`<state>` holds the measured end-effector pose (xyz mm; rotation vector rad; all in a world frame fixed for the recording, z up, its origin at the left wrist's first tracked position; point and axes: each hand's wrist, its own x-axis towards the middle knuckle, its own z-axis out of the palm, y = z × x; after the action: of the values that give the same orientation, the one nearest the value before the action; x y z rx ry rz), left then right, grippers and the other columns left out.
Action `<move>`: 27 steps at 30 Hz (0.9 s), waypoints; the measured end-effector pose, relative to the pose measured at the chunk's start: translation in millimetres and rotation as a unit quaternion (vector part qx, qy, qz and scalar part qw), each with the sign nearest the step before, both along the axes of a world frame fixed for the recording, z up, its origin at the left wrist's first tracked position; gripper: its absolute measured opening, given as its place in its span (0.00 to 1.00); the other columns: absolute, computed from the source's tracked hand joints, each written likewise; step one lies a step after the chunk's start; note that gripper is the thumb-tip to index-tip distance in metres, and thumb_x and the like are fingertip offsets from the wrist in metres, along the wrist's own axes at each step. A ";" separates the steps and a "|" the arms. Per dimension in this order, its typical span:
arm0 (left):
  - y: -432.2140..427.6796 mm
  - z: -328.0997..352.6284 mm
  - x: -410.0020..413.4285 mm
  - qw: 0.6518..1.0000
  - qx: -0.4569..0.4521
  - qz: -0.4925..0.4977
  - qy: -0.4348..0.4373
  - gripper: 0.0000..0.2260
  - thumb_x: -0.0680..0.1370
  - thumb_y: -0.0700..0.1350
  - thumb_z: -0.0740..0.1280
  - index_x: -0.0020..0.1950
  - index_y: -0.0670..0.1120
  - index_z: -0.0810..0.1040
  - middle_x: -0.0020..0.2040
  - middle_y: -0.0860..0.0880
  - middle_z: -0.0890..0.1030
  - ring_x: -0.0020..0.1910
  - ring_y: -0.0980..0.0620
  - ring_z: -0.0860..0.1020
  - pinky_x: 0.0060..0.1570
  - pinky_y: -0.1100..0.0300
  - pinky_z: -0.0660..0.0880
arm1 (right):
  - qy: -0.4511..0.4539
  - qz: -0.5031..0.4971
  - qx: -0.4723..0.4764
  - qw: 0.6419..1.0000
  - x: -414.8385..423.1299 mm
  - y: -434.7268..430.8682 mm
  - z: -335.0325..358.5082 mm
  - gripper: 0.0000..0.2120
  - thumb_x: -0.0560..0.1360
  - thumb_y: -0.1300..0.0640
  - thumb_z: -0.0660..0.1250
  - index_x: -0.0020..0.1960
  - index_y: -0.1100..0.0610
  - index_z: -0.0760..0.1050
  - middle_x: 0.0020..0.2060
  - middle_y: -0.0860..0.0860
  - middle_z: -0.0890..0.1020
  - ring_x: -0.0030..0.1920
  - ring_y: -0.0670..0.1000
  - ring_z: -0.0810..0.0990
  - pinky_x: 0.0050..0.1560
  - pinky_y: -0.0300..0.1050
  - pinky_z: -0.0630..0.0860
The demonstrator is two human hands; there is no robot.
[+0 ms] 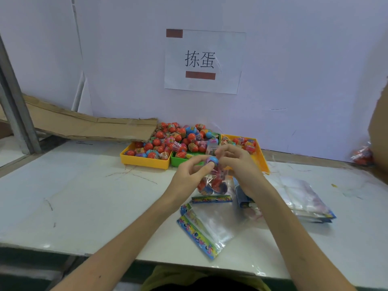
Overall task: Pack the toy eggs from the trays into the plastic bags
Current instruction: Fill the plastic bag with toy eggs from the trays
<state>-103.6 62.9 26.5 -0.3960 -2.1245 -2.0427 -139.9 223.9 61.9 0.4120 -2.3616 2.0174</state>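
Both hands are meeting above the white table (84, 185): the left hand (189, 175) is pinching a blue plastic toy egg (214, 160) over the clear egg-filled plastic bag (213, 183). The right hand (239, 164), fingers curled, is gripping the bag's mouth, before the yellow and green trays (147, 161).

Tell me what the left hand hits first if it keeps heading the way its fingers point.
Probably the right hand: the left hand pinches a blue toy egg and points right at it, though depth is unclear.
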 end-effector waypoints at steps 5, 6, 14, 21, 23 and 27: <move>-0.7 -1.7 -0.1 1.000 0.003 0.010 0.012 0.09 0.82 0.47 0.67 0.61 0.55 0.80 0.46 0.58 0.87 0.48 0.59 0.84 0.42 0.66 0.79 | 0.017 -0.002 0.023 1.000 5.3 -4.9 1.0 0.14 0.74 0.71 0.65 0.51 0.56 0.80 0.45 0.54 0.81 0.46 0.52 0.79 0.43 0.45 0.76; -0.8 -1.6 -0.1 1.000 0.008 0.012 0.011 0.09 0.82 0.47 0.67 0.61 0.54 0.81 0.46 0.57 0.87 0.47 0.58 0.84 0.42 0.66 0.78 | 0.016 -0.003 0.018 1.000 6.0 -4.9 2.0 0.13 0.75 0.71 0.65 0.52 0.57 0.80 0.44 0.52 0.81 0.47 0.51 0.79 0.43 0.42 0.76; -0.5 -1.0 -0.2 1.000 0.014 0.009 0.019 0.09 0.83 0.46 0.66 0.62 0.51 0.81 0.43 0.55 0.86 0.44 0.59 0.84 0.39 0.65 0.79 | -0.015 0.015 -0.015 1.000 7.5 -6.7 1.5 0.08 0.79 0.64 0.67 0.57 0.60 0.79 0.47 0.52 0.82 0.49 0.48 0.80 0.45 0.37 0.74; 0.1 -1.8 0.5 0.999 0.007 -0.006 0.031 0.09 0.83 0.45 0.66 0.60 0.54 0.81 0.51 0.55 0.87 0.51 0.55 0.85 0.42 0.64 0.80 | -0.038 0.052 0.034 0.997 8.4 -10.2 -2.0 0.10 0.80 0.61 0.65 0.59 0.56 0.79 0.54 0.54 0.83 0.54 0.49 0.82 0.46 0.34 0.74; -0.5 -1.4 -0.8 1.000 0.011 0.004 0.027 0.09 0.83 0.46 0.65 0.61 0.53 0.81 0.50 0.54 0.86 0.50 0.55 0.85 0.41 0.63 0.81 | -0.034 0.049 0.026 0.998 7.4 -8.9 -0.8 0.10 0.80 0.55 0.67 0.60 0.55 0.79 0.54 0.52 0.83 0.55 0.49 0.81 0.49 0.38 0.75; -3.7 0.8 -2.2 0.998 0.036 0.053 0.019 0.07 0.84 0.48 0.64 0.55 0.54 0.82 0.43 0.57 0.86 0.43 0.57 0.85 0.35 0.65 0.79 | -0.042 0.090 0.040 0.994 7.7 -2.7 1.2 0.20 0.76 0.40 0.69 0.64 0.47 0.76 0.58 0.47 0.81 0.57 0.47 0.83 0.54 0.45 0.80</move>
<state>-105.8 59.2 27.3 -0.3025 -1.9989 -2.0284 -132.1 221.3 63.1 0.5728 -2.5482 2.0566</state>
